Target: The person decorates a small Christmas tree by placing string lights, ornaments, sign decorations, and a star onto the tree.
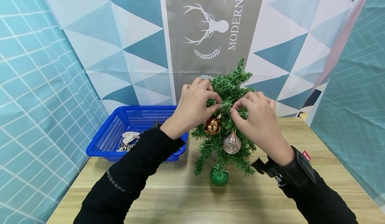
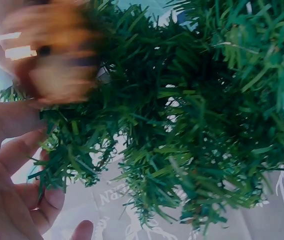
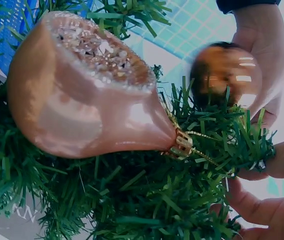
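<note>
A small green artificial Christmas tree [image 1: 233,78] stands on the table. My left hand [image 1: 195,103] pinches a tree branch [image 1: 226,106] between thumb and forefinger, just above a shiny copper ball ornament [image 1: 212,126]. That ball looks blurred in the left wrist view. Facing it, my right hand [image 1: 257,115] pinches the same part of the branch with thumb and fingertips. A pink teardrop ornament [image 3: 97,110] with a glittery hollow hangs below the right hand by a gold cord. Lowest on the tree hangs a green ball [image 1: 219,177].
At the left stands a blue plastic basket [image 1: 99,144] holding white flat pieces [image 1: 130,138], partly behind my left arm. The wooden tabletop [image 1: 192,204] meets patterned cloth [image 1: 144,50] at the back and tiled-print sheets [image 1: 30,100] at the sides.
</note>
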The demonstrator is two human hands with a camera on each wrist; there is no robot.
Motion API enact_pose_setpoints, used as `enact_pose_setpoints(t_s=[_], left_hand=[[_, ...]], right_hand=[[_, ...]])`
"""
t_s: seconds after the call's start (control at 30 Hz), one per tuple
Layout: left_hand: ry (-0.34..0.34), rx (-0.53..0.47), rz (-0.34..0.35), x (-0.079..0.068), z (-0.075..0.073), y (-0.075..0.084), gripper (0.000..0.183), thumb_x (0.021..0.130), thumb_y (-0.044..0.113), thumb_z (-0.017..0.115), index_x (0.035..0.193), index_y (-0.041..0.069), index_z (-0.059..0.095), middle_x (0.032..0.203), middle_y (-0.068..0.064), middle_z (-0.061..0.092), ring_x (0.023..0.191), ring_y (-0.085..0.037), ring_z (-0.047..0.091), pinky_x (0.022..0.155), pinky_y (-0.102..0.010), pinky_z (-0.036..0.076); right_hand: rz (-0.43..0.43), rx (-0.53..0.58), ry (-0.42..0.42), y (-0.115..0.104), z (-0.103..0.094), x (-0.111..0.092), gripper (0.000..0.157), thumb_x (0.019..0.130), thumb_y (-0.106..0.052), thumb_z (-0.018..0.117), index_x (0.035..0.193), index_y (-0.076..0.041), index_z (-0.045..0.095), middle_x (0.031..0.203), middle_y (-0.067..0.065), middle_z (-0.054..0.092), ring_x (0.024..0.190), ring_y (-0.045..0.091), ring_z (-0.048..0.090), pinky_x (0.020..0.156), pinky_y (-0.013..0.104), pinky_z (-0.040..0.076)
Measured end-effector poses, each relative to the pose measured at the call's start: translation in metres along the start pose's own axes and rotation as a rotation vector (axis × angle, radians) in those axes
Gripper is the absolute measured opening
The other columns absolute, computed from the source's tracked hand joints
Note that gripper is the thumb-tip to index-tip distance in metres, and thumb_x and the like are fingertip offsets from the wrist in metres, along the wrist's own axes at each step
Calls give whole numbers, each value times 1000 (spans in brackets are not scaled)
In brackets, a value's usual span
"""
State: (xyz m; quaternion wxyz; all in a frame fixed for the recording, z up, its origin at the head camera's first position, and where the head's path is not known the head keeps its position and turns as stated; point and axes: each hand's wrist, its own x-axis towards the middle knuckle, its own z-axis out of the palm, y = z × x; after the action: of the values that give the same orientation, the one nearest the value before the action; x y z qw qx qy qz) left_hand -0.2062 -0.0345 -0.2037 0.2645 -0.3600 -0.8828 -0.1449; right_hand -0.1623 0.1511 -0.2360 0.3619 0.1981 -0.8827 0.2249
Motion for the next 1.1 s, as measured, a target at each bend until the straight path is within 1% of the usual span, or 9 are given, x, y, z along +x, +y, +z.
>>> enact_pose_setpoints(t_s=[0.17,0.33,0.43,0.57,0.67,0.77,0.83,0.9,1.1], left_hand=[[50,-62,21,-6,5,-2,11,86,25,73,96,23,74,91,4,50,91,-17,39,81,-40,29],[242,-193,112,-26,4,-6,16,84,17,73,100,14,69,97,0,55,92,-19,44,85,-42,33],[332,-256,183,-49,4,-7,15,83,10,71,98,10,68,93,-1,57,86,-19,45,80,-39,35],[321,-267,270,-92,13,-8,15,78,3,70,92,9,66,86,0,59,78,-15,48,74,-29,40],[129,-284,274,-130,26,-10,16,77,2,70,89,11,66,84,4,61,76,-9,52,70,-19,45],[-210,-301,260,-165,42,-16,18,80,5,70,96,12,67,93,6,62,85,-6,57,75,-18,48],[-439,-294,237,-183,55,-21,26,81,11,71,107,9,66,105,3,61,98,-9,57,83,-22,48],[-596,-274,231,-194,69,-24,40,82,14,70,119,4,61,121,-4,58,112,-14,53,93,-27,45],[-817,-113,57,-191,109,-33,61,89,11,61,142,-7,36,149,-21,31,137,-32,29,110,-39,28]], right_hand=[[-5,39,-10,1,-2,-3,7,89,-11,63,84,-11,68,88,5,54,89,25,42,86,51,24],[-91,107,137,6,-7,-18,10,88,-12,61,91,-7,69,91,8,56,94,30,44,84,50,25],[-203,138,267,11,-7,-34,20,89,-17,55,90,-1,67,91,15,58,92,36,45,88,44,27],[-464,196,409,19,3,-66,29,93,-18,51,77,3,62,79,17,58,77,33,50,82,29,36],[-685,241,334,31,14,-100,29,95,-10,46,71,-1,59,73,10,58,69,21,52,69,23,42],[-745,237,68,54,32,-144,26,95,-9,43,79,-8,63,82,1,60,75,13,54,66,23,44],[-686,170,-125,68,44,-171,26,97,-14,39,88,-12,63,92,-3,59,83,11,54,74,25,44],[-585,87,-282,78,54,-191,16,95,-16,48,98,-14,63,101,-5,59,93,11,54,82,30,43],[-287,-106,-630,80,71,-205,46,85,-17,64,128,-2,56,132,12,51,121,27,47,98,45,40]])
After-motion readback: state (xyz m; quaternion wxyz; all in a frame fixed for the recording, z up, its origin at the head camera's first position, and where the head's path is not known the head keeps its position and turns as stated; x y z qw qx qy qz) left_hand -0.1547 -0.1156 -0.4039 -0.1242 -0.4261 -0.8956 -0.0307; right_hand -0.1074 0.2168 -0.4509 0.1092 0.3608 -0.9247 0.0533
